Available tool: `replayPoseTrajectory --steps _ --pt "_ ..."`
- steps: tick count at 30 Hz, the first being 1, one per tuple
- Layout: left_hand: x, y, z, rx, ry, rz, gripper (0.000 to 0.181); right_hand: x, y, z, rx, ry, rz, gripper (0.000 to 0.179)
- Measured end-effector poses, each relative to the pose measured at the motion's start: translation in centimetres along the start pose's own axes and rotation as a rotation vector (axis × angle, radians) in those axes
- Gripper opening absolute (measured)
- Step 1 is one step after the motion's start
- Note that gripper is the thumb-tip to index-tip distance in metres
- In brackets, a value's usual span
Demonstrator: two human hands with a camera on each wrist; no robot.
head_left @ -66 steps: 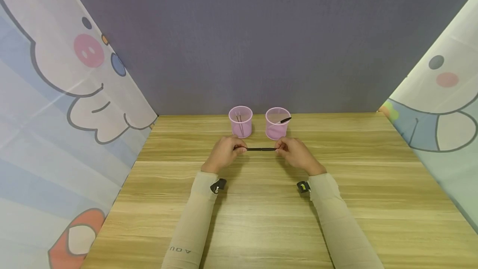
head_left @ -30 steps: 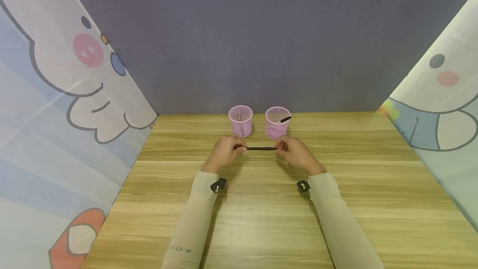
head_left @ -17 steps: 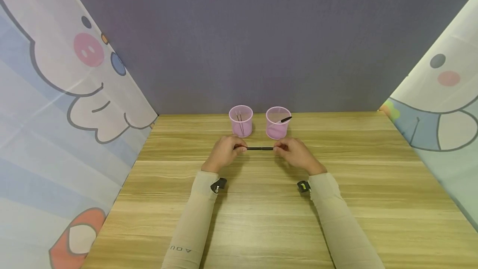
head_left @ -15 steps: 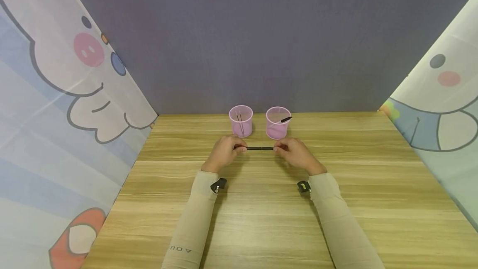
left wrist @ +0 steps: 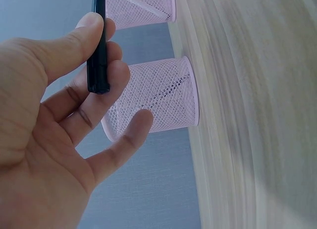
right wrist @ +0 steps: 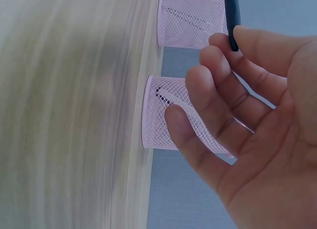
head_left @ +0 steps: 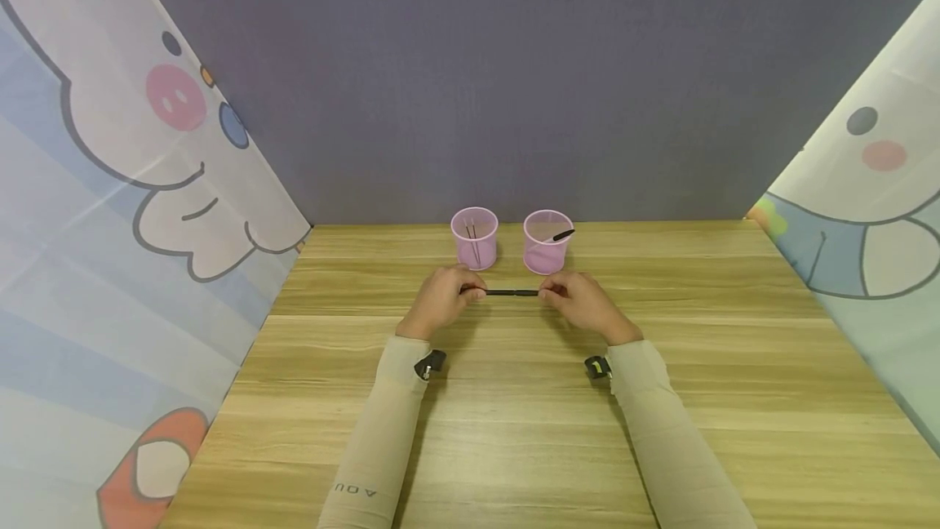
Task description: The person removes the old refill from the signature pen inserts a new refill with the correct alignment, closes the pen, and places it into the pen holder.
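A black pen [head_left: 512, 293] is held level between my two hands, just in front of two pink mesh cups. My left hand [head_left: 442, 300] pinches its left end; in the left wrist view the thumb and fingertips grip the black barrel [left wrist: 98, 56] near its blunt end. At the other end, the thumb and index finger of my right hand [head_left: 583, 304] pinch it, and in the right wrist view the dark tapered end [right wrist: 231, 21] pokes out between them. The other fingers of both hands are loosely bent, touching nothing.
The left pink cup [head_left: 476, 255] holds two thin dark rods. In the right pink cup [head_left: 543, 260] leans a slim stick with a black end [head_left: 563, 235] over the rim. A grey wall [head_left: 514, 88] stands behind the wooden table [head_left: 514, 431].
Between one second and 0.6 seconds ago, my right hand shifted slightly left along the pen, so less of it shows between the hands. My left hand and the cups have stayed put.
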State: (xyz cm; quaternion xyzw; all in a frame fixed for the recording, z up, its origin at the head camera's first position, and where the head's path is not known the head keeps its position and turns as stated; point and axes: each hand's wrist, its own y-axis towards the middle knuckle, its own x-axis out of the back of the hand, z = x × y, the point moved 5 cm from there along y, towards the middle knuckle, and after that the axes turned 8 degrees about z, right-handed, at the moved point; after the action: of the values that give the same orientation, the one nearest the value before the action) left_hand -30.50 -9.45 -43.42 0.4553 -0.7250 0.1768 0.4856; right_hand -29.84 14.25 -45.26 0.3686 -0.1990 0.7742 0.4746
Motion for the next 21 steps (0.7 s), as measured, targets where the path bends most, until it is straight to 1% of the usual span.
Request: replayPoseTrajectory --steps 8,14,21 --pt "0.06 -0.04 -0.10 -0.009 0.003 -0.007 0.008 -0.02 -0.04 0.05 0.003 0.010 0.003 0.011" --pt "0.07 -0.04 -0.16 -0.026 -0.012 -0.017 0.005 0.18 -0.13 0.30 0.008 -0.006 -0.008 0.010" --pt "-0.05 -0.04 -0.20 -0.025 -0.008 -0.009 0.005 0.27 -0.26 0.47 0.020 -0.015 -0.019 0.007"
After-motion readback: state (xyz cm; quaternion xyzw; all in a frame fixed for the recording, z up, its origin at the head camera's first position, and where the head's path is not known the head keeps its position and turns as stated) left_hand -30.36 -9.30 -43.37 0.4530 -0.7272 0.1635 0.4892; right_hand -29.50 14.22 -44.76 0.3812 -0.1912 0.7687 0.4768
